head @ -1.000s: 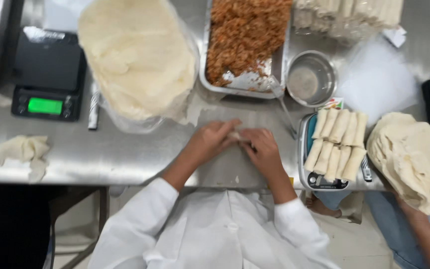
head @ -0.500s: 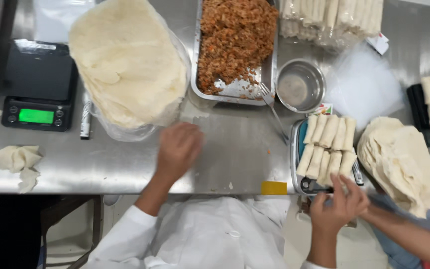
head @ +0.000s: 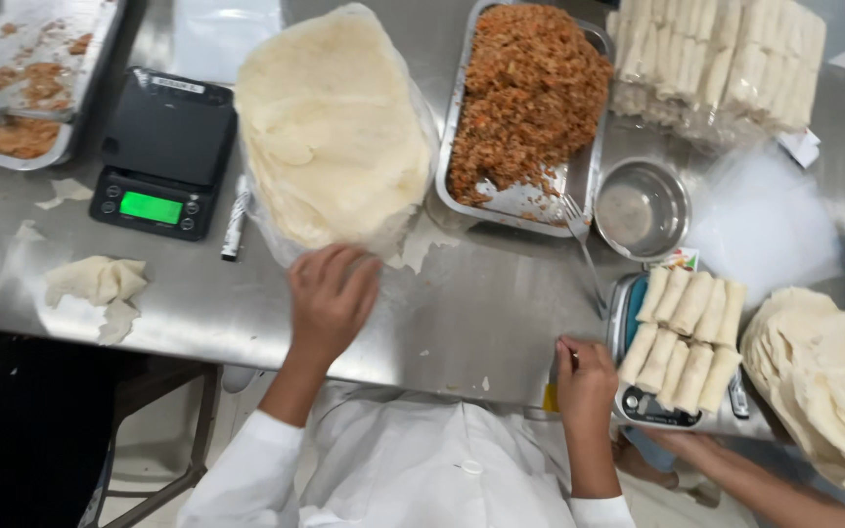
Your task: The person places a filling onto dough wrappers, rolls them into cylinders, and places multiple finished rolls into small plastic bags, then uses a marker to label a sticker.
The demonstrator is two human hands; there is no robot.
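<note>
My left hand [head: 332, 296] rests on the near edge of a tall stack of thin pale wrappers [head: 330, 127] in a clear bag, fingers spread on the bottom sheets. My right hand [head: 586, 376] sits at the steel table's front edge, fingers curled, beside a scale carrying several rolled spring rolls [head: 684, 337]. Whether it holds anything cannot be seen. A steel tray of orange-brown filling [head: 530, 93] with a fork [head: 579, 230] lies beyond.
A black digital scale [head: 163, 152] and a marker [head: 235, 217] stand left. A small steel bowl [head: 641, 208], bagged rolls [head: 716, 59], a second wrapper stack [head: 823, 376], dough scraps [head: 100, 284]. Another person's arm [head: 755, 479] reaches in at lower right.
My hands were together at the table's middle; the left moved up to the wrapper stack, the right went to the spring rolls and now rests at the table edge.
</note>
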